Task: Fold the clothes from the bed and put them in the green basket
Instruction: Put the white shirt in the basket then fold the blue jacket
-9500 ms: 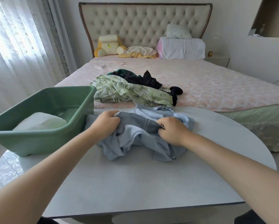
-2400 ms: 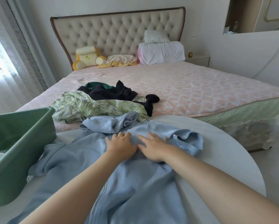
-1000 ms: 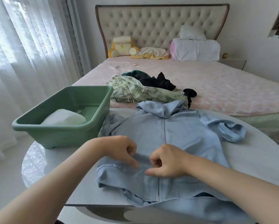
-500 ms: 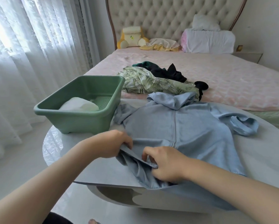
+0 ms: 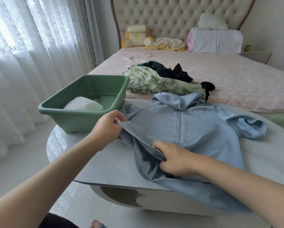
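Head view, one moment recorded. Positions are given against the table [image 5: 105, 162].

1. Bed [image 5: 236, 83]: stands beyond the table's far edge, pink cover, tufted headboard [image 5: 179, 15] at its far end.
2. Curtain [image 5: 31, 55]: sheer white, hangs to the left of the table.
3. Table: pale grey top with a rounded left end; the near edge runs across the lower part of the frame.
4. Blue hooded jacket [image 5: 203, 132]: lies on the table's right half, zip side up. The hood is bunched at the far edge, one sleeve is crumpled toward the right, and the hem hangs over the near edge.
5. Green basket [image 5: 60, 111]: sits on the table's far-left part, just beside the jacket's left shoulder. A folded white item [image 5: 83, 105] lies inside it.
6. Leaf-print garment [image 5: 154, 81]: unfolded on the bed, just past the table's far edge, behind the jacket's hood.
7. Black garment [image 5: 174, 73]: heaped on the bed touching the leaf-print garment, farther from the table.
8. Left hand [image 5: 106, 130]: above the table's middle, near the basket. Finger and thumb pinch the jacket's left edge and hold it raised off the tabletop.
9. Right hand [image 5: 174, 160]: near the table's near edge, left of the zip. Fingers are curled round a fold of the jacket's lower front, grasping it.
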The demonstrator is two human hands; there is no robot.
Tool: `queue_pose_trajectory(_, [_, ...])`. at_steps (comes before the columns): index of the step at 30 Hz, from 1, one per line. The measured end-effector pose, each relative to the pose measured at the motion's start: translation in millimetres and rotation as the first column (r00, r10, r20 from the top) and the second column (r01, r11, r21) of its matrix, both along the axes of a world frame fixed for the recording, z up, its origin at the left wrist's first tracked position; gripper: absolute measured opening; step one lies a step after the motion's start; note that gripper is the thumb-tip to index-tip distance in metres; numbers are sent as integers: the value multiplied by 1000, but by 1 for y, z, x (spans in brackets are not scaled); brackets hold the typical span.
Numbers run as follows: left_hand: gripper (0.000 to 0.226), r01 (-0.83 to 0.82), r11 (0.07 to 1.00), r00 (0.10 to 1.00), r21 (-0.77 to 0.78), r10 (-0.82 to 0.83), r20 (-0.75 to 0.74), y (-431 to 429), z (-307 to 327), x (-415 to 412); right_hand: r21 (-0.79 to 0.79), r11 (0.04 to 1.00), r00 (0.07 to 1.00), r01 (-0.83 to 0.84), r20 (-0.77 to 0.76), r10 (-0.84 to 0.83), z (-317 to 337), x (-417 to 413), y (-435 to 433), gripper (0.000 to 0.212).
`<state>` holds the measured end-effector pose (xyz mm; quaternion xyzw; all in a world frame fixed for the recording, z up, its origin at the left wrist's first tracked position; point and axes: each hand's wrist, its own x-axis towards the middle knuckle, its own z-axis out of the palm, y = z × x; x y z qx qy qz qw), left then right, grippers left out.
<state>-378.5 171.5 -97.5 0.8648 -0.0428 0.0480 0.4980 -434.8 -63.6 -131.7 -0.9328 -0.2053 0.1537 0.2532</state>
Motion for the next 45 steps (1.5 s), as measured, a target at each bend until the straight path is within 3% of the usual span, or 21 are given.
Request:
queue_pose_trajectory(5, [30, 21, 999, 998, -50, -18, 52, -9, 11, -4, -106, 994, 1000, -14, 18, 16, -6, 7, -6, 23])
queue_pose_trajectory(6, [33, 55, 997, 992, 46, -60, 109, -6, 17, -4, -119, 993, 999, -24, 21, 27, -7, 7, -6, 23])
queue_pose_trajectory(7, [32, 78, 967, 981, 241, -118, 154, 0, 26, -5, -121, 992, 999, -36, 23, 39, -8, 8, -7, 24])
queue_pose_trajectory(8, [30, 64, 872, 970, 485, -169, 174, 7, 36, -5, -116, 992, 998, -46, 25, 49, -8, 9, -7, 25])
queue_pose_trajectory(10, [26, 19, 515, 972, 857, -210, 104, 21, 51, -7, -95, 994, 998, -51, 29, 54, -4, 10, -5, 25])
queue_pose_trajectory(12, [16, 171, 213, 974, 962, -181, -133, 25, 53, -11, -79, 995, 998, -59, 19, 60, -1, 10, -5, 28])
queue_pose_trajectory(13, [10, 294, 141, 947, 945, -177, -268, 23, 47, -13, -76, 995, 997, -72, 5, 72, 0, 8, -4, 29])
queue_pose_trajectory(14, [5, 416, 127, 902, 901, -182, -391, 20, 39, -15, -70, 994, 996, -86, -2, 86, 0, 6, -3, 30])
queue_pose_trajectory(16, [8, 577, 187, 814, 795, -207, -543, 13, 23, -16, -23, 995, 994, -102, 46, 103, -1, -1, 1, 30])
queue_pose_trajectory(19, [15, 591, 260, 804, 763, -265, -533, 11, 11, -10, 57, 980, 956, -192, 236, 174, 0, -17, 13, 24])
queue_pose_trajectory(21, [23, 532, 287, 837, 797, -321, -443, 13, 7, -6, -66, 963, 892, -263, 363, 268, -6, -26, 21, 33])
queue_pose_trajectory(23, [28, 439, 375, 877, 816, -374, -301, 17, 3, -1, -254, 936, 823, -245, 456, 340, -18, -27, 25, 39])
queue_pose_trajectory(25, [31, 323, 474, 910, 819, -394, -130, 20, 1, 2, -295, 935, 829, -194, 461, 318, -26, -23, 21, 37])
queue_pose_trajectory(27, [36, 271, 507, 898, 818, -440, -24, 21, 1, 2, -243, 960, 863, -141, 444, 239, -25, -14, 16, 25])
queue_pose_trajectory(31, [32, 482, 647, 800, 591, -600, 4, 17, 6, -6, -160, 987, 936, 3, 347, 54, -13, 12, -7, 19])
queue_pose_trajectory(33, [23, 521, 593, 776, 614, -629, -51, 15, 7, -9, -148, 988, 960, 36, 279, 7, -9, 21, -18, 19])
queue_pose_trajectory(36, [33, 491, 402, 795, 772, -569, -209, 17, 1, -12, -156, 986, 967, 60, 254, -19, -8, 24, -25, 23])
queue_pose_trajectory(37, [33, 467, 407, 804, 785, -566, -185, 17, -1, -11, -151, 986, 965, 66, 261, -24, -8, 25, -25, 25])
queue_pose_trajectory(40, [40, 485, 547, 796, 682, -599, -86, 19, -3, -8, -113, 992, 956, 62, 293, -26, -11, 26, -25, 30])
queue_pose_trajectory(45, [39, 412, 629, 835, 659, -551, 3, 27, -23, 7, -1, 986, 912, 169, 380, -156, -13, 33, -31, 30])
